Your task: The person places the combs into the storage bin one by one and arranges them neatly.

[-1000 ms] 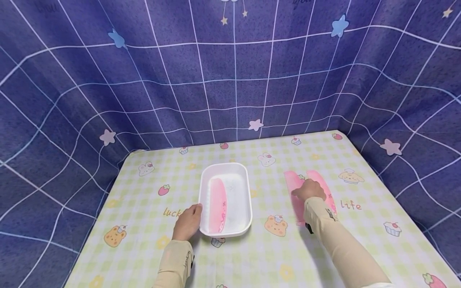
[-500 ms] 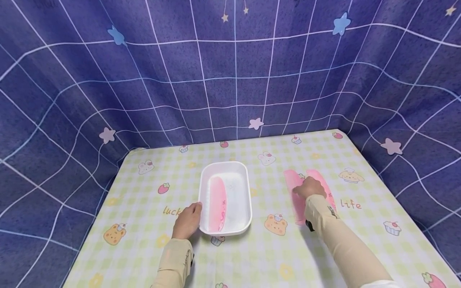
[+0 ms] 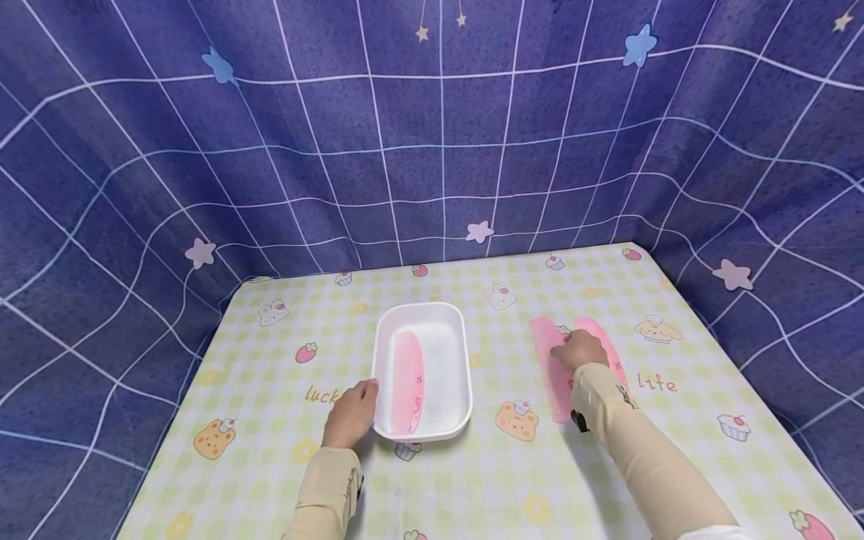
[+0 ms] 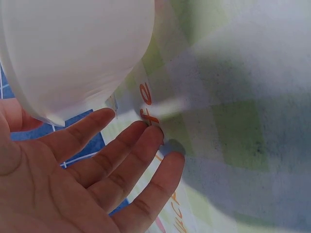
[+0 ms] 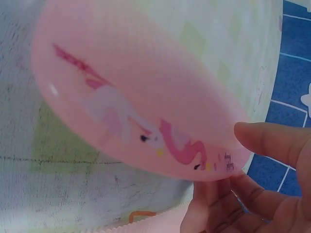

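In the head view a white tray (image 3: pixel 456 375) stands left of the middle, with one pink comb (image 3: pixel 406 375) lying lengthwise along its left side. My left hand (image 3: pixel 352 412) rests against the tray's left rim; its thumb lies at the rim and its other fingers extend loosely below. On the right, my right hand (image 3: pixel 582 351) pinches a second pink comb (image 3: pixel 545 352) between thumb and fingers. In the right wrist view this comb (image 5: pixel 146 73) shows a flamingo print and is gripped near one end. A third pink comb (image 3: pixel 605 337) lies just right of it, partly hidden by my hand.
The table has a green-and-white checked cloth (image 3: pixel 472 495) with cartoon prints. Behind and at both sides hangs a dark blue curtain (image 3: pixel 405 172) with white grid lines and stars.
The comb in my right hand has tilted slightly, and its teeth now show along the left side. My left hand and the tray have stayed in place.
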Tool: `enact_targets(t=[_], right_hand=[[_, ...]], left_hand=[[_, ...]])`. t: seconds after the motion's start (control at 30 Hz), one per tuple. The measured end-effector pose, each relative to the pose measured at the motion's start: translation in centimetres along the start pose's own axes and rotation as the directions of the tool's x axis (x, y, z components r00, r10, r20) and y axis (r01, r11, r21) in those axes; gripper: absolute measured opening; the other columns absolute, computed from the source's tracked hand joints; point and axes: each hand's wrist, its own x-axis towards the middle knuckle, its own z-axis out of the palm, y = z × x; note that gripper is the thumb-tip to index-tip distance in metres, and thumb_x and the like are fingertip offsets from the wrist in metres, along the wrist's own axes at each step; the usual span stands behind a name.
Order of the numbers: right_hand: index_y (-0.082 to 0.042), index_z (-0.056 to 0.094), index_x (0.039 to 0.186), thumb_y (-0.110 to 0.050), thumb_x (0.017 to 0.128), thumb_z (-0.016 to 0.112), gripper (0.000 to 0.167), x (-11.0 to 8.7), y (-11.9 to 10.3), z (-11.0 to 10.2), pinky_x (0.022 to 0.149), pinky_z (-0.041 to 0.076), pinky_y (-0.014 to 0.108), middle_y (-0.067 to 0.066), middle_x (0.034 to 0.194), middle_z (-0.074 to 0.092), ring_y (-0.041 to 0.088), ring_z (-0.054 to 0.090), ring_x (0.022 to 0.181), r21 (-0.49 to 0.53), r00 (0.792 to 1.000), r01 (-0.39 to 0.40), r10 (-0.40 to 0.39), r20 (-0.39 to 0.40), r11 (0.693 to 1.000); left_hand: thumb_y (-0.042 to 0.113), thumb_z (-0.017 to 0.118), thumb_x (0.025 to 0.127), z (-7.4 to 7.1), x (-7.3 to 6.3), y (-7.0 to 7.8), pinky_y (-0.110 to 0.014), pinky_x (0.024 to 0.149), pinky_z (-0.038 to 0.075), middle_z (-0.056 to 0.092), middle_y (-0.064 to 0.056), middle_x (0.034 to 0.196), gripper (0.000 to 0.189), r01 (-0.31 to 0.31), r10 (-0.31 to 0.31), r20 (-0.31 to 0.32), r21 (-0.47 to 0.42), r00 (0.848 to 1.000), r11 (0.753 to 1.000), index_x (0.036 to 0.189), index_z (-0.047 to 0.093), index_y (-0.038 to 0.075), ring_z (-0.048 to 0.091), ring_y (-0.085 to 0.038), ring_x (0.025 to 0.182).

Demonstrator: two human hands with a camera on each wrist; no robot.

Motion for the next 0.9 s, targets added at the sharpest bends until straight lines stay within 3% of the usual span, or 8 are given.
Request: enact_targets(t=[0.2, 0.37, 0.7, 0.9], right_hand=[[0.009, 0.061, 0.124, -0.020, 0.095, 0.062, 0.041, -0.5, -0.7, -0.2, 0.088, 0.051, 0.050, 0.029, 0.121, 0.064, 0.037, 0.060, 0.098, 0.024, 1.000, -0.002, 0.002, -0.005, 1.000], [0.006, 0.065, 0.114, -0.021, 0.096, 0.061, 0.032, -0.5, -0.9, -0.2, 0.081, 0.050, 0.045, 0.023, 0.108, 0.067, 0.032, 0.060, 0.090, 0.072, 1.000, 0.016, -0.015, -0.014, 0.997], [0.001, 0.063, 0.121, -0.024, 0.099, 0.061, 0.034, -1.1, -3.4, -1.1, 0.076, 0.047, 0.036, 0.016, 0.103, 0.066, 0.028, 0.058, 0.091, 0.179, 1.000, -0.002, 0.000, 0.013, 0.984], [-0.001, 0.064, 0.122, -0.026, 0.099, 0.062, 0.034, -2.0, -5.2, -1.6, 0.073, 0.046, 0.035, 0.016, 0.106, 0.064, 0.027, 0.058, 0.089, 0.244, 0.999, 0.037, -0.031, -0.029, 0.969]], left_hand=[[0.038, 0.030, 0.110, -0.1, -0.1, 0.2, -0.061, 0.111, 0.037, 0.052, -0.029, 0.144, 0.058, 0.007, -0.007, 0.004, 0.000, 1.000, 1.000, 0.146, 0.049, -0.004, 0.047, -0.050, 0.133], [0.037, 0.030, 0.111, -0.1, -0.1, 0.2, -0.061, 0.111, 0.037, 0.051, -0.029, 0.144, 0.058, 0.005, -0.005, 0.008, 0.002, 1.000, 1.000, 0.146, 0.049, -0.004, 0.046, -0.050, 0.134], [0.036, 0.030, 0.110, -0.1, -0.2, 0.1, -0.061, 0.110, 0.038, 0.053, -0.029, 0.143, 0.057, -0.012, 0.012, -0.002, -0.003, 1.000, 1.000, 0.145, 0.050, -0.004, 0.048, -0.050, 0.132], [0.036, 0.030, 0.110, 0.0, -0.1, 0.0, -0.060, 0.110, 0.038, 0.053, -0.029, 0.143, 0.057, -0.018, 0.018, -0.005, -0.003, 1.000, 1.000, 0.145, 0.051, -0.004, 0.048, -0.050, 0.132]])
